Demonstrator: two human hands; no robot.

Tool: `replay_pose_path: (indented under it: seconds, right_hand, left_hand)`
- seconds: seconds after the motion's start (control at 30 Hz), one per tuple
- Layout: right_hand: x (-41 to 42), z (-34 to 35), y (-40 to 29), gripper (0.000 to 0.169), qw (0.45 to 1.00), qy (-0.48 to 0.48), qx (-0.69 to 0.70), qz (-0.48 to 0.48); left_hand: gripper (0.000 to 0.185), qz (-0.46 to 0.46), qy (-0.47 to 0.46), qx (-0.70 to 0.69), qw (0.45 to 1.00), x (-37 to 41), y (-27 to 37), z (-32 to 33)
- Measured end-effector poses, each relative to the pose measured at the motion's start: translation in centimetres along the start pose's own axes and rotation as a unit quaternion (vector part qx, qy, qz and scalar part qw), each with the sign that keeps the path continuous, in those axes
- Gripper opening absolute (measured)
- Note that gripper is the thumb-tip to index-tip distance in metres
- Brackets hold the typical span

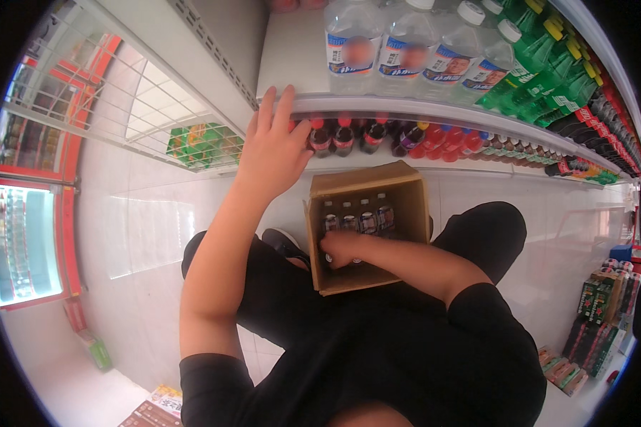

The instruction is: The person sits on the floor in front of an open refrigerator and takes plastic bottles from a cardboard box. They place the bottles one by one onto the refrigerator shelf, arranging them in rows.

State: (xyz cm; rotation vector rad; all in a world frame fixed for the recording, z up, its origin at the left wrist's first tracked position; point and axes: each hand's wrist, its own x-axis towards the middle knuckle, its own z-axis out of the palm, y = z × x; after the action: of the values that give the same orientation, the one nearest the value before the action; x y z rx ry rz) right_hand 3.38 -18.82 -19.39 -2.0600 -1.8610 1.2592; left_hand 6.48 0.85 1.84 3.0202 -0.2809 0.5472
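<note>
My left hand [275, 144] rests with spread fingers on the front edge of a white shelf [294, 64], near its left end. It holds no item. In front of me on the floor stands an open cardboard box [368, 181] with several small clear bottles [367, 219] with white caps inside. Down in that box is my right hand [343, 248], blurred, with its fingers curled near the bottles at the left. Whether it grips one is hidden. Large clear labelled bottles [355, 53] with white caps stand on the shelf, right of my left hand.
Green soda bottles [539, 80] and cola bottles [609, 133] fill the shelf's right part. Dark and red drink bottles [374, 136] line the lower shelf. A wire rack [165, 117] is at left, beyond it a lit fridge [24, 240]. Stacked drink cartons [593, 320] stand at right.
</note>
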Motion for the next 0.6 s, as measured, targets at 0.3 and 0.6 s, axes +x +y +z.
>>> replay_pose_path:
  seconds: [0.3, 0.6]
  right_hand:
    - [-4.0, -6.0, -2.5, 0.037, 0.999, 0.016, 0.028, 0.006]
    - [-13.7, -12.2, -0.3, 0.039, 0.903, 0.203, 0.372, 0.075]
  left_hand:
    - [0.038, 0.004, 0.001, 0.003, 1.0, 0.1, -0.2, -0.5]
    - [0.052, 0.057, 0.0, -0.272, 0.961, -0.5, 2.4, -1.7]
